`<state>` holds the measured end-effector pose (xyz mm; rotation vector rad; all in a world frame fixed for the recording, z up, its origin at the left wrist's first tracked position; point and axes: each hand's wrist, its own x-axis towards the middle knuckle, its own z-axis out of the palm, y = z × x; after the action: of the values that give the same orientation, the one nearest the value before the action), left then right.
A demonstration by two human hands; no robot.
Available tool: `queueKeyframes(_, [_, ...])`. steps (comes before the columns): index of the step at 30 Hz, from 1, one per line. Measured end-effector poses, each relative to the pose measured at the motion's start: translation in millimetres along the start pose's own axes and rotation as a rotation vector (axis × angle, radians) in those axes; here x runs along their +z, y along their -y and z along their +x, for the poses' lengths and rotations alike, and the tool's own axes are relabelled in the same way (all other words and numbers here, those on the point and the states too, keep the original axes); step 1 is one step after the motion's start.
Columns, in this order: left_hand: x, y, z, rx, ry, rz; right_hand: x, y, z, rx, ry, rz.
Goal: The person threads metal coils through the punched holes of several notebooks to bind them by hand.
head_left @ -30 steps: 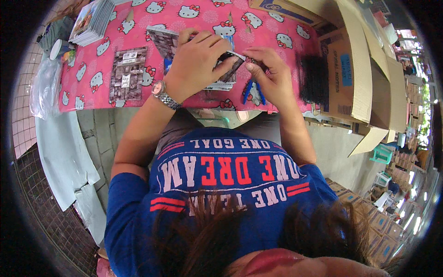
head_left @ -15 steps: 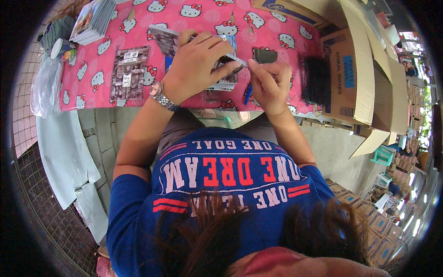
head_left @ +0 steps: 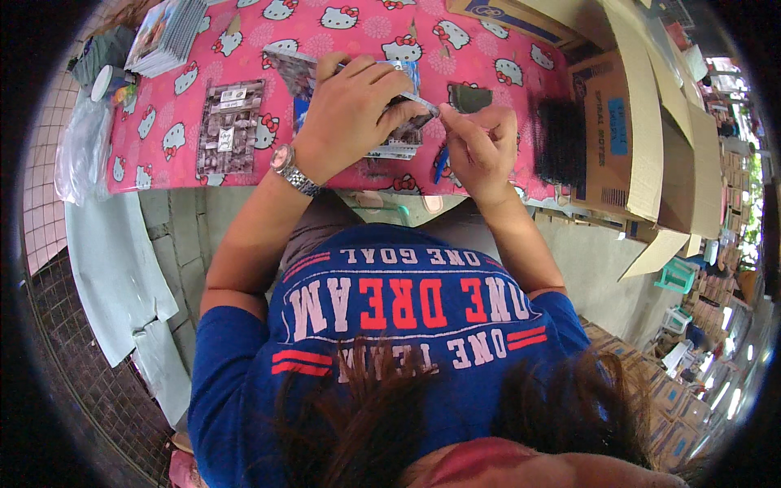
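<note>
A notebook [head_left: 291, 67] with a grey patterned cover is held tilted over the pink table, gripped in my left hand [head_left: 346, 110] with the fingers over its top. At its right-hand end, my right hand [head_left: 482, 146] is closed, thumb and forefinger pinched at the corner of the bound edge. Whatever is between those fingertips is too small to make out. Under the held notebook lie more notebooks [head_left: 399, 152], partly hidden by my left hand. A blue pen [head_left: 441, 165] rests beside my right hand, and a small dark green piece [head_left: 469, 98] lies just beyond it.
Another grey patterned notebook [head_left: 230, 126] lies flat on the left. A notebook stack [head_left: 167, 37] stands at the far left, near a clear plastic bag [head_left: 81, 154]. Black spiral coils [head_left: 557, 138] sit at the right against an open cardboard box [head_left: 606, 134]. The tablecloth [head_left: 325, 45] is pink.
Both hands hold nearly the same pose at the notebook. The whole view has shifted very slightly; nothing has been let go or picked up.
</note>
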<state>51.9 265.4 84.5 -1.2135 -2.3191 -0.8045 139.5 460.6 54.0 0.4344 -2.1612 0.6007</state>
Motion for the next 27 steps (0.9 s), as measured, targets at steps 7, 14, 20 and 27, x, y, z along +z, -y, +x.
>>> queueKeyframes(7, [2.5, -0.8, 2.1, -0.026, -0.006, -0.004, -2.4, 2.7, 3.7, 0.257, 0.062, 0.304])
queueKeyframes(14, [0.0, -2.2, 0.6, 0.013, 0.005, -0.007, -16.0, 3.0, 9.6, 0.656, 0.33, 0.599])
queueKeyframes(20, [2.8, -11.9, -1.0, 0.104, 0.036, 0.023, -27.6, 4.6, 23.7, 0.43, 0.343, 0.415])
queueKeyframes(27, [2.6, -14.5, -1.3, 0.075, 0.094, 0.031, -39.0, 12.7, 39.1, 0.434, 0.469, 0.362])
